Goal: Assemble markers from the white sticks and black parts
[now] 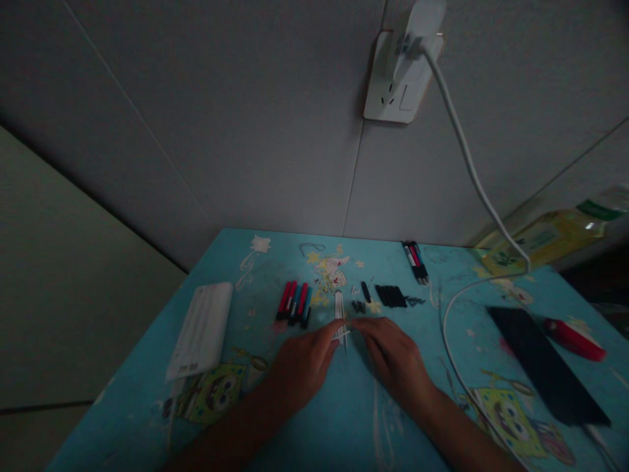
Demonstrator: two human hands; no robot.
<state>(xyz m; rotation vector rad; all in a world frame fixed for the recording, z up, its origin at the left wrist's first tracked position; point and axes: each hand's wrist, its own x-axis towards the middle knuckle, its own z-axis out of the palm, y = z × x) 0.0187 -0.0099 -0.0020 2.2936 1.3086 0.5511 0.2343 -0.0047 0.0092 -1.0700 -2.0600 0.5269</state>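
Near the middle of the table, my left hand [305, 362] pinches a thin white pen refill [343, 335] between thumb and fingers. Close beside it, my right hand [397, 359] has its fingertips pressed together at the refill's right end; what they grip is too small to make out. Just beyond my fingers lies a bundle of white pen refills [339, 304]. Left of them sits a row of red, dark and blue pen barrels [295, 303]. On the right are small black pieces [358, 307], one short black piece [366, 292] and a row of black tubes [390, 295].
Several assembled-looking pens [415, 262] lie at the back right. A white power bank [200, 330] rests at left. Farther right are a dark phone-like slab [548, 364], a red object [574, 339], a yellow bottle [545, 239] and a white cable [455, 124] from the wall socket [388, 98].
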